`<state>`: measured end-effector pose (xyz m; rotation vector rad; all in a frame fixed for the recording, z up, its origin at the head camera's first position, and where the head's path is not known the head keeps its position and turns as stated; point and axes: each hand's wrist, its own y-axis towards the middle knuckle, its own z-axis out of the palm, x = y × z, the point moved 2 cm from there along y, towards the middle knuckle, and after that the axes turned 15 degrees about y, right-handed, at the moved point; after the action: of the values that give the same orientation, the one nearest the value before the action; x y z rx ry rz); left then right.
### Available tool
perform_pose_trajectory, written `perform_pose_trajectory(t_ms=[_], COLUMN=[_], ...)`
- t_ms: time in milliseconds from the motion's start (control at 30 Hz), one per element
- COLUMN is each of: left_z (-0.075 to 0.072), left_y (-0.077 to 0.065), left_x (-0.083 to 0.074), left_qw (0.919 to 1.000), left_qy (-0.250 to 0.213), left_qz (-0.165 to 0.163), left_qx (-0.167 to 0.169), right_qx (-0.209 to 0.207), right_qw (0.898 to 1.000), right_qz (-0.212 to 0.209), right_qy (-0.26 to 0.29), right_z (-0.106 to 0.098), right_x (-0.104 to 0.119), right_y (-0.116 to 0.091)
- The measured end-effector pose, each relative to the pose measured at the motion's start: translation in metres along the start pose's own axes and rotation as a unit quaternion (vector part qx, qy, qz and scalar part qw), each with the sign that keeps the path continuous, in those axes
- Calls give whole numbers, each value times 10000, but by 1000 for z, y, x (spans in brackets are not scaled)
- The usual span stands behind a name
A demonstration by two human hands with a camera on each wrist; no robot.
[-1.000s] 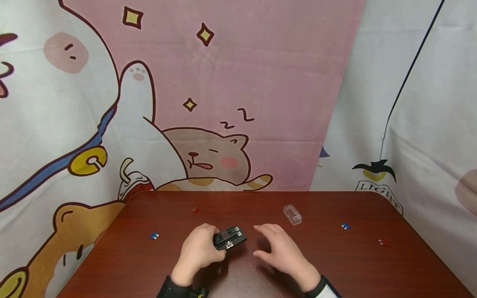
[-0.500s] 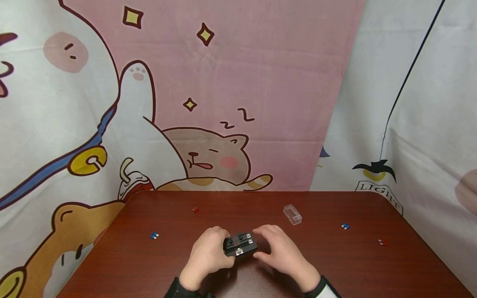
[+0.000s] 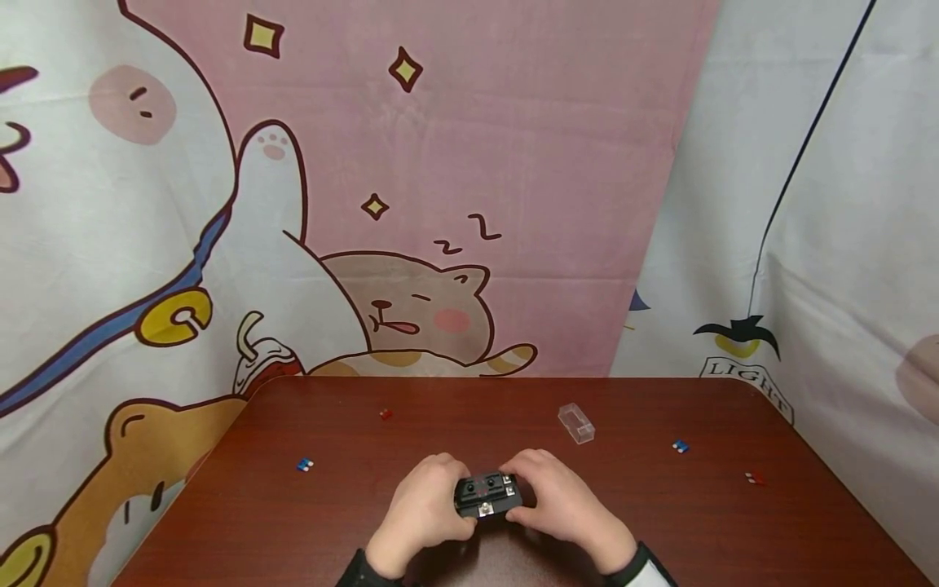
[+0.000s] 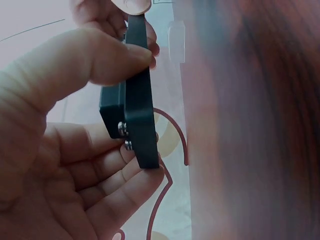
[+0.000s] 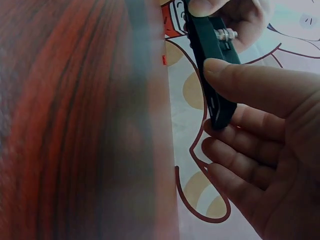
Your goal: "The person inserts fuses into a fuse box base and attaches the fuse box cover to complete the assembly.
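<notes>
A black rectangular block (image 3: 487, 494) with metal screws on its face is held between both hands, above the table, in the head view. My left hand (image 3: 427, 507) grips its left end; in the left wrist view the thumb (image 4: 117, 59) lies across the block's flat black side (image 4: 140, 112). At the other end my right hand (image 3: 566, 504) pinches it. The right wrist view shows that thumb (image 5: 250, 82) on the block (image 5: 202, 40), with the fingers on its other side. Metal screws with nuts (image 5: 226, 34) stick out of it.
On the brown table (image 3: 623, 489) lie a clear plastic box (image 3: 576, 423) and small blue-and-white pieces (image 3: 305, 465) at left and right. Small red pieces (image 3: 385, 414) lie at the back left and far right. A printed cloth (image 3: 550, 204) hangs behind the table.
My left hand has carried the black block to the right and slightly nearer. My right hand, apart from it a second ago, now takes hold of its right end.
</notes>
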<state>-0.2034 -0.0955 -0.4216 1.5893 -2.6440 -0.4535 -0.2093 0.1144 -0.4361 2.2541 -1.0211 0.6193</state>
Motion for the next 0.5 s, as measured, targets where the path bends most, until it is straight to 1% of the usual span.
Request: perform_pose_trajectory(t_ms=[133,267,500], left_z=[3,5,6], left_y=[2,6,14], left_x=[-4,-8,-16], left_qw=[10000,9999,9999], left_qy=[-9,62,93], left_qz=[90,114,75], left_qx=[-39,-69,36], right_qx=[97,184,161], right_qw=[9999,9995,9993], right_qz=[114,223,297], right_qy=[38,94,180], right_z=[-5,-10,-19], right_x=[-3,-6,-14], right_y=[-1,-1,-3])
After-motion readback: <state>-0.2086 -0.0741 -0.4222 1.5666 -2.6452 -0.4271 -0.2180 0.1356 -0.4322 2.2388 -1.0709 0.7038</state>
